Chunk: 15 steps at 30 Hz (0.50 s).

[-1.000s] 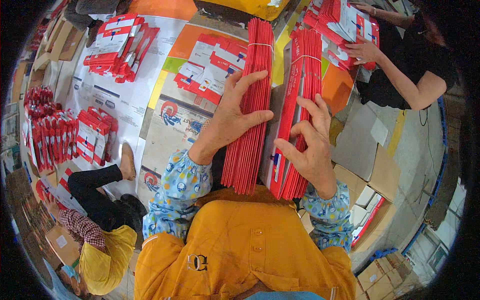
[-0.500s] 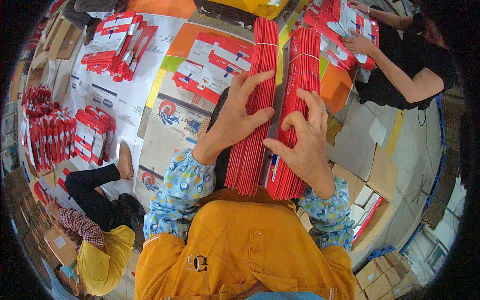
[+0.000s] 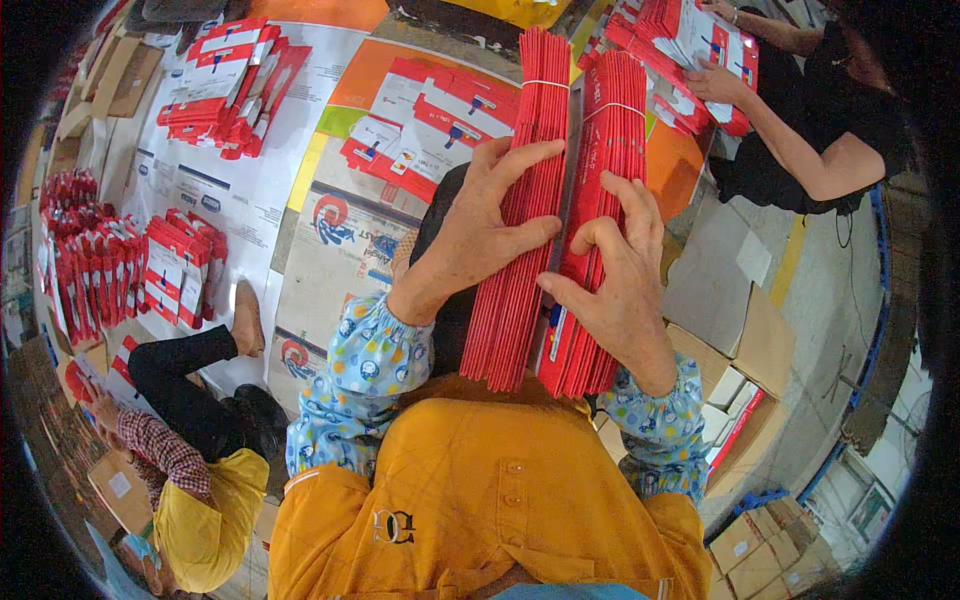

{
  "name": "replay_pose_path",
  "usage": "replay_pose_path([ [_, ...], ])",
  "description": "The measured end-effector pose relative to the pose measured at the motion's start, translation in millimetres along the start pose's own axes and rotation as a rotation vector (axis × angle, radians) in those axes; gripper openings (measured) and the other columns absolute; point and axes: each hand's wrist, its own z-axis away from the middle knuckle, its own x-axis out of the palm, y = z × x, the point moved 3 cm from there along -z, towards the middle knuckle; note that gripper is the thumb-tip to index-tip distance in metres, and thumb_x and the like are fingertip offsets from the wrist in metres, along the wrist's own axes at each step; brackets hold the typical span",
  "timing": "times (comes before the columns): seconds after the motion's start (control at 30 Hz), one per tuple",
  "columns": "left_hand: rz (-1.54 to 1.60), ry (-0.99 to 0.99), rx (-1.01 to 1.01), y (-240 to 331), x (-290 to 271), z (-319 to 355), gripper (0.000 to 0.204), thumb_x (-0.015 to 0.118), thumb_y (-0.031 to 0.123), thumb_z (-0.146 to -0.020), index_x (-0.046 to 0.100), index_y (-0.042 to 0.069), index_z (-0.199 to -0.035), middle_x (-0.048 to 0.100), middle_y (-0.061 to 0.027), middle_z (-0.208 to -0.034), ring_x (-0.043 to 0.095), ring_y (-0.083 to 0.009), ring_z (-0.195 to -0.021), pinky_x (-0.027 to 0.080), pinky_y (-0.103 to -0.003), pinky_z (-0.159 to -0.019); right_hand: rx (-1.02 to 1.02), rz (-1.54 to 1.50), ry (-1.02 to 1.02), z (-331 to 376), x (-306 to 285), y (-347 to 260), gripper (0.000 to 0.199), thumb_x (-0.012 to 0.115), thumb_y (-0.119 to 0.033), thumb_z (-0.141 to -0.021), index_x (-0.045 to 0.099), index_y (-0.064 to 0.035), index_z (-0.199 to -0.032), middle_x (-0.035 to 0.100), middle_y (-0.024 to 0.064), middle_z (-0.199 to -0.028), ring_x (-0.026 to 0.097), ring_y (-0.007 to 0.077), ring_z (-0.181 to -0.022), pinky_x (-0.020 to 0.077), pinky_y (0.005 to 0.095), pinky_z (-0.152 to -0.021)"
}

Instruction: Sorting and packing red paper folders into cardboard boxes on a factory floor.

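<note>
Two long bundles of flat-folded red cartons lie side by side over my lap, edges up. Around the far end of each runs a thin pale band. My left hand (image 3: 475, 225) is curved over the left bundle (image 3: 515, 300), thumb and fingers gripping its sides and top. On the right bundle (image 3: 612, 140), my right hand (image 3: 622, 285) presses with bent fingers, its thumb at the inner side. A narrow gap parts the two bundles at the middle, between my thumbs. The palms and the undersides of the bundles are hidden.
Stacks of red and white cartons (image 3: 222, 85) lie on printed sheets at left, with more flat cartons (image 3: 430, 130) ahead. A co-worker's hand (image 3: 718, 92) holds cartons at upper right. Another person in a yellow top (image 3: 210, 520) sits lower left. An open cardboard box (image 3: 750, 430) stands at right.
Both bundles and my hands have shifted slightly to the right, the left bundle a little more. The lower-left person's red carton has moved slightly.
</note>
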Motion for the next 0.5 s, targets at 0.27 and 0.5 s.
replay_pose_path([
  [0.27, -0.09, 0.035, 0.003, -2.8, 0.1, -2.1, 0.073, 0.078, 0.009, -0.072, 0.05, 0.016, -0.139, 0.046, -0.0171, -0.133, 0.04, -0.036, -0.13, 0.033, -0.043, -0.112, 0.002, -0.027, -0.005, 0.8, 0.7, 3.7, 0.036, 0.08, -0.014, -0.066, 0.056, -0.0104, -0.092, 0.033, 0.0151, -0.148, 0.024, 0.0458, -0.14, 0.0248, 0.0568, -0.111],
  [0.5, -0.159, 0.07, 0.007, 0.0, 4.6, -0.9, 0.072, 0.075, 0.007, -0.071, 0.05, 0.014, -0.137, 0.049, -0.0154, -0.13, 0.04, -0.0335, -0.13, 0.034, -0.042, -0.111, -0.003, -0.053, 0.021, -0.6, 2.6, 6.5, 0.038, 0.079, -0.011, -0.065, 0.057, -0.0105, -0.097, 0.033, 0.0159, -0.148, 0.025, 0.0457, -0.14, 0.0233, 0.0555, -0.113],
])
